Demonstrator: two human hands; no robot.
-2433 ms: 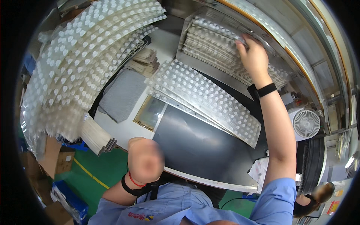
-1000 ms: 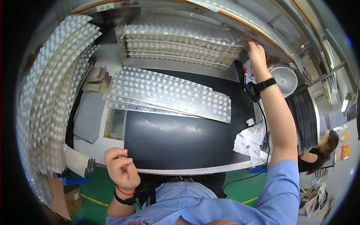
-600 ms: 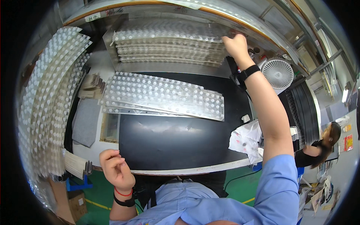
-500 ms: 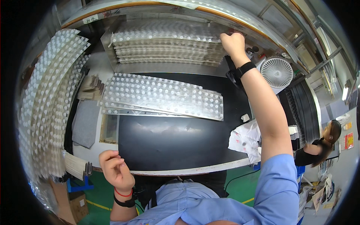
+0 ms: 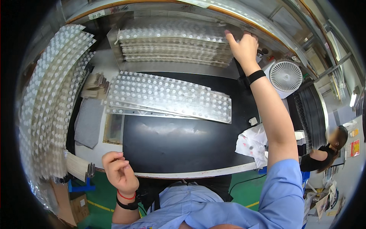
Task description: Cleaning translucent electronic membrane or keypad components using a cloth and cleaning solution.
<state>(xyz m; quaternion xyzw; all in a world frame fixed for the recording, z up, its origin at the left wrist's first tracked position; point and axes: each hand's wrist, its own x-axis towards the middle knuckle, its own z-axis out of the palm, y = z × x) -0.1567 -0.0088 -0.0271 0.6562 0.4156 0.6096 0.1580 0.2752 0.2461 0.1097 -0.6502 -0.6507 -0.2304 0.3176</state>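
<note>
The stack of dotted translucent strips (image 5: 171, 49) lies in a metal tray (image 5: 171, 68) along the back of the table (image 5: 213, 172), its long axis running left to right, nearly parallel to the back edge, one short end facing right. At that end the right hand (image 5: 244, 49) has its thumb and fingers spread apart; whether they touch a strip's edge, I cannot tell. The left hand (image 5: 121, 171) is half-open, fingers loosely curled, over the table's front edge toward the left corner. Loose dotted strips (image 5: 167, 95) slant slightly down to the right in front of the tray; a broad stretch of black mat (image 5: 171, 145) separates them from the front edge.
</note>
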